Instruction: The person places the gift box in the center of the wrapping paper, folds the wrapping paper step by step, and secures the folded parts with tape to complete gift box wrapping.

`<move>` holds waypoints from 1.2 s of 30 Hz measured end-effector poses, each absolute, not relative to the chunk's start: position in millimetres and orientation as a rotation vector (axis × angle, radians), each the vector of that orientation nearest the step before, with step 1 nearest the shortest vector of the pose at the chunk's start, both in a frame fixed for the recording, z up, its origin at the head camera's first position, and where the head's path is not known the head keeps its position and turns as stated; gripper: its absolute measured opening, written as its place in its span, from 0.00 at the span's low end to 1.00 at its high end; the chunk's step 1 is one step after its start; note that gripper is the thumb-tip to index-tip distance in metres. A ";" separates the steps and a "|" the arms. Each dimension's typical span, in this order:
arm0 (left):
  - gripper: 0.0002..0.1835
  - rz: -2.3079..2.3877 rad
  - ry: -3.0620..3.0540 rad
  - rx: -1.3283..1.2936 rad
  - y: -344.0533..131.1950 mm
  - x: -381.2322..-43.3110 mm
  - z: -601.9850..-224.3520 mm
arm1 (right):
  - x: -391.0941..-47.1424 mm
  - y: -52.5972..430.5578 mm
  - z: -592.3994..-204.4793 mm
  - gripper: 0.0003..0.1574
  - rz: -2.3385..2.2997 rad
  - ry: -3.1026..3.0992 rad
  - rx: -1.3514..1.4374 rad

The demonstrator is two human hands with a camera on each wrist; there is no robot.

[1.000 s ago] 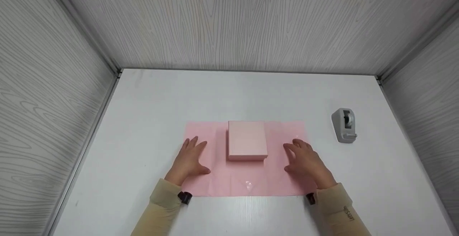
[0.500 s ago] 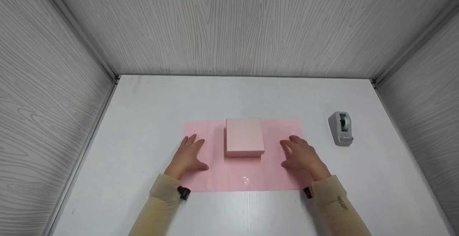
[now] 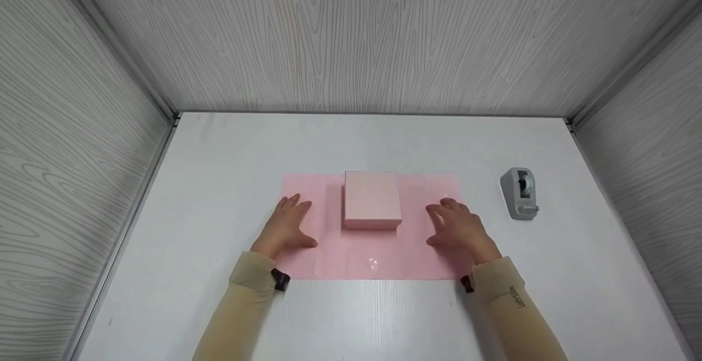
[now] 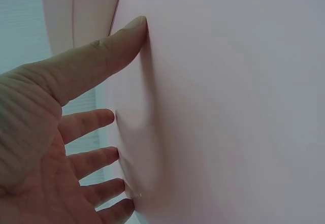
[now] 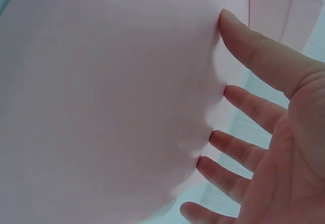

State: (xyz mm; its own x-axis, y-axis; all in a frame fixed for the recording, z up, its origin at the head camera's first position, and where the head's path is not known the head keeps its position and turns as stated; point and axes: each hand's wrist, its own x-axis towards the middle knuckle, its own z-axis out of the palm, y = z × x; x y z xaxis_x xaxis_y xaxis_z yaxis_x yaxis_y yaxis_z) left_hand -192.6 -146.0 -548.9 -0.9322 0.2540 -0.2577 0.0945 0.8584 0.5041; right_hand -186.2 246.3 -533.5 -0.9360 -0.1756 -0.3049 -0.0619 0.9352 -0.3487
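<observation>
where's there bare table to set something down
Bare table lies between the pink sheet and the back wall, left of the left hand, and, narrowly, between the right hand and the tape dispenser. Crowded: the pink sheet, with the box between the hands.

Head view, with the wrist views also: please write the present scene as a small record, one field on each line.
sheet: pink, spread on the white table
box: pink, on the sheet, between the hands
left hand: fingers spread, fingertips touching the sheet
right hand: fingers spread, thumb and several fingertips touching the sheet
tape dispenser: grey, right of the sheet, apart from it
</observation>
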 end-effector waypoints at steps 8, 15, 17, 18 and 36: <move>0.46 0.730 2.742 0.349 -145.6 -189.3 -546.4 | -188.6 245.6 -535.8 0.35 -0.563 2.828 -0.245; 0.28 0.998 2.841 0.296 -119.9 -180.9 -534.8 | -185.0 221.2 -532.6 0.27 -1.114 2.694 -0.144; 0.25 1.126 2.798 0.286 -108.9 -180.1 -532.9 | -184.1 212.5 -532.0 0.29 -1.246 2.629 -0.124; 0.24 1.186 2.766 0.279 -103.7 -180.0 -532.8 | -184.1 208.7 -532.2 0.30 -1.283 2.609 -0.129; 0.21 1.551 2.567 0.221 -75.7 -176.9 -551.6 | -180.1 189.6 -532.0 0.31 -1.466 2.456 -0.077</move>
